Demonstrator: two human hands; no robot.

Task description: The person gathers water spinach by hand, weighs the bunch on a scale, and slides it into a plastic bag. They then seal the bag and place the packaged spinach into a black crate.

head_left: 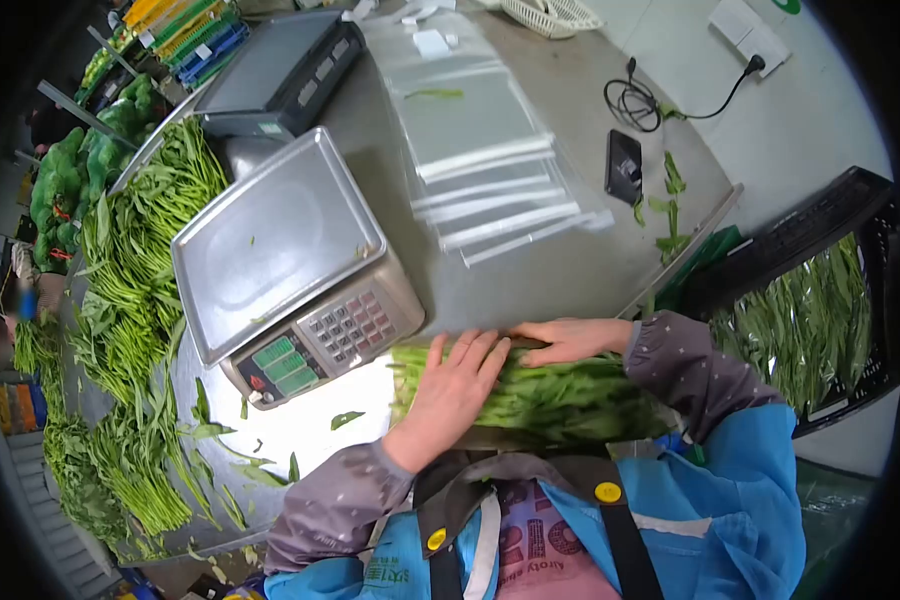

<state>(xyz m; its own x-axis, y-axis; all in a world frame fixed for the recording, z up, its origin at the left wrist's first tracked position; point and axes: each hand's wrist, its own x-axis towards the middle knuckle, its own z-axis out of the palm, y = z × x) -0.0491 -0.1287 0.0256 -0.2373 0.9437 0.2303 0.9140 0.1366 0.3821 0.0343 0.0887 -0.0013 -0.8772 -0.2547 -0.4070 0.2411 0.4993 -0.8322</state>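
A bundle of long-stemmed leafy greens (580,395) lies at the table's near edge, right in front of my body. Its cut stems point left and its leaves point right, where they blur. My left hand (448,388) rests flat over the stem end with its fingers stretched out. Along the far side of the bundle lies my right hand (570,340), fingers extended to the left and thumb over the greens. Whether plastic film wraps this bundle I cannot tell. Just left of my left hand stands a weighing scale (280,240) with a bare metal pan and lit green displays.
Loose greens (150,300) are heaped along the left. Beyond the scale sits a dark second scale (280,75). Clear plastic bags (480,130) lie stacked at the centre back. A phone (624,165) and a cable (635,105) are further right. A black crate (810,235) holds bagged greens.
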